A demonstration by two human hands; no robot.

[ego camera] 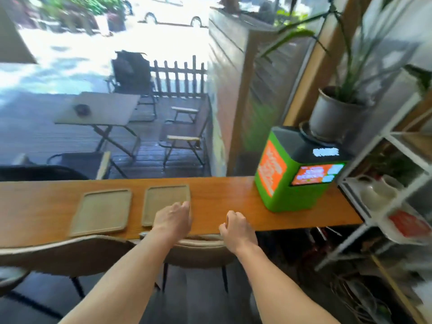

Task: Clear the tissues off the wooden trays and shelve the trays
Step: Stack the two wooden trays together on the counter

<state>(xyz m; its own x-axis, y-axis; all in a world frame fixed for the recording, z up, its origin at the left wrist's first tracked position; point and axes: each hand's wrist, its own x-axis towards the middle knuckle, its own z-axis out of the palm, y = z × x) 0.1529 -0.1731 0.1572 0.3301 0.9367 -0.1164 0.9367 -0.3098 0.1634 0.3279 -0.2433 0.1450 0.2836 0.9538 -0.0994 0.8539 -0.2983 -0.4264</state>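
Two pale wooden trays lie flat and side by side on a long wooden counter (222, 197). The left tray (102, 211) is untouched. My left hand (173, 218) rests on the near right corner of the right tray (163, 197), fingers curled over its edge. My right hand (236, 228) hovers over the counter's front edge to the right of that tray, fingers curled in, with nothing visible in it. No tissue shows on either tray. The picture is motion-blurred.
A green and orange machine with a screen (294, 174) stands on the counter's right end, a potted plant (336, 113) behind it. A white metal shelf rack (385, 183) with cups stands at the right. Two beige chairs (70, 251) sit below the counter.
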